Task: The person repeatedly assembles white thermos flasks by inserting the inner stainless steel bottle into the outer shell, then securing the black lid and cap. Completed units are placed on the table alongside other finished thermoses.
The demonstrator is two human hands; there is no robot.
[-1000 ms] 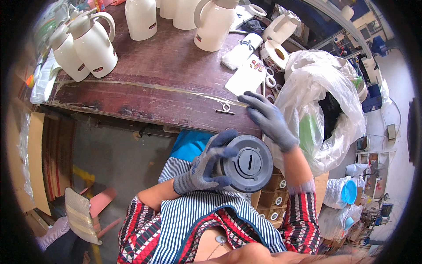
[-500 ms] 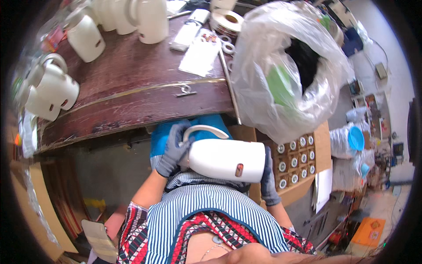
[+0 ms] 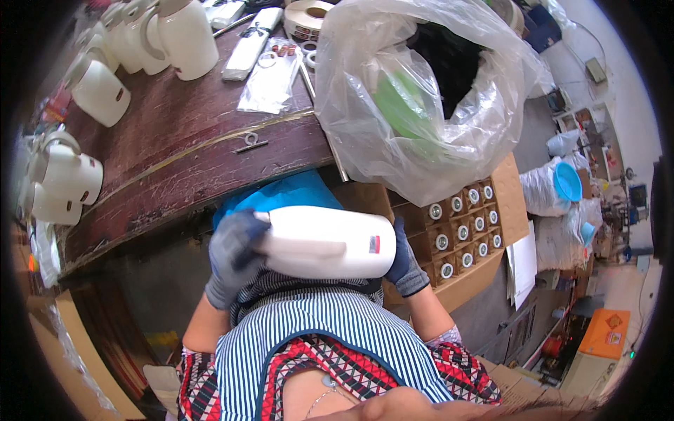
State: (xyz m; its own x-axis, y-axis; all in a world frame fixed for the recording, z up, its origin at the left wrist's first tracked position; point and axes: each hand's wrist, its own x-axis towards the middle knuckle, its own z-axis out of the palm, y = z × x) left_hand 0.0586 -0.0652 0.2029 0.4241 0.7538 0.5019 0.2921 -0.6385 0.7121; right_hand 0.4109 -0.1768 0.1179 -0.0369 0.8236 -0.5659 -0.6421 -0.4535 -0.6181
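Note:
A white jug [image 3: 326, 242] lies sideways across my lap, its narrow end to the left and its flat base to the right. A small grey and red label shows near the base. The handle is a pale blur along the jug's near side. At the narrow end, my left hand [image 3: 235, 254], in a grey and dark blue glove, closes around the jug, its fingers smeared by motion. My gloved right hand [image 3: 407, 263] grips the base, with most of its fingers hidden behind it.
On the dark wooden table [image 3: 175, 140], several white jugs [image 3: 186, 42] stand at the left. Nearby lie a small metal piece [image 3: 251, 144], plastic sleeves [image 3: 270, 84] and a sticker roll [image 3: 305, 17]. A large clear bag [image 3: 484, 133] and divided carton [image 3: 477, 288] holding several round-topped items are right.
The jug has turned about its length: the handle has gone from the far side to the near side, and a different label faces up. Both hands and the jug have shifted left.

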